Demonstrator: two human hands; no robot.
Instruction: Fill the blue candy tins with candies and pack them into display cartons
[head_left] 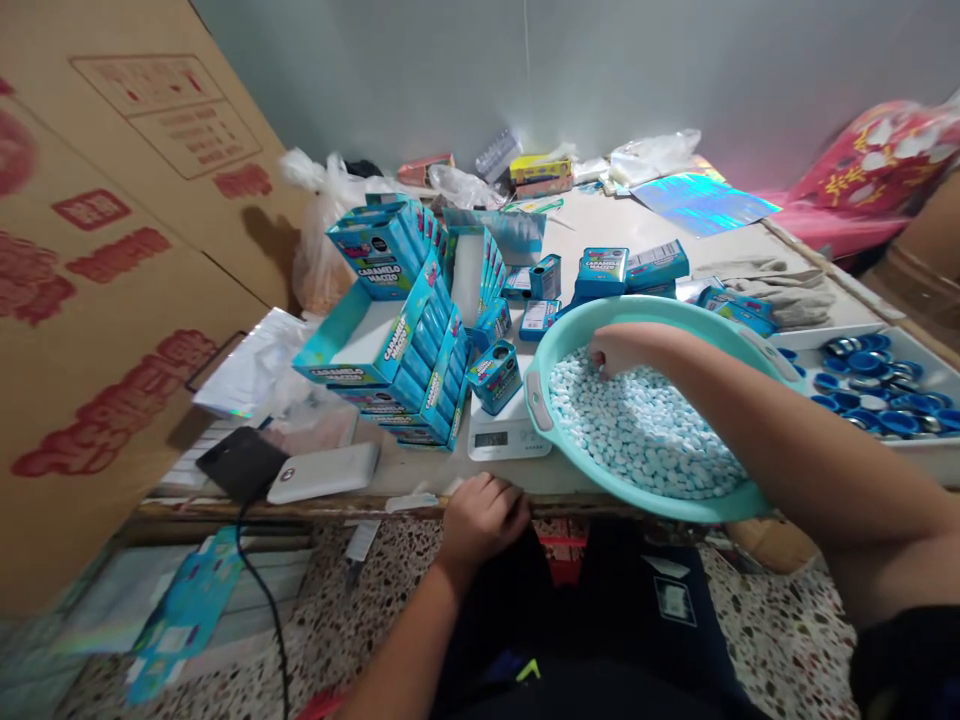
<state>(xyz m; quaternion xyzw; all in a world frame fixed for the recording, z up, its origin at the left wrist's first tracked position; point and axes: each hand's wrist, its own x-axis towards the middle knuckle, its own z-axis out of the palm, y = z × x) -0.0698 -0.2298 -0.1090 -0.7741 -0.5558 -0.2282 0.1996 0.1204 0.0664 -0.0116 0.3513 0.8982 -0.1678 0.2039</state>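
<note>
- The left hand [480,515] is rested on the near edge of the tabletop [420,478]. Its grip is curled shut into a fist; nothing is seen in it, though the palm is hidden.
- One digital scale [506,438] is set just beyond that hand, close to the near edge. One open blue tin [495,375] is stood on it, touching the basin's left rim.
- One teal basin [541,400] overhangs the near edge on the right and is filled with pale blue tablets [652,440], far too many to be counted.
- The right hand [611,352] is lowered into the far left of the tablets, fingertips buried. How far its grip is closed, and whether tablets are held, cannot be told.
- The step in hand is judged to be the gathering of tablets beside the tin on the scale. A move across to the tin would call for a closed, cupped grip and a short carry over the rim, so that no tablet is spilled.
- One white tray of blue lids [874,385] lies at the right edge; the lids overlap and cannot be counted.
- One leaning stack of blue display cartons [397,350] is placed left of the scale.
- At least five loose tins [600,270] are scattered behind the basin.
</note>
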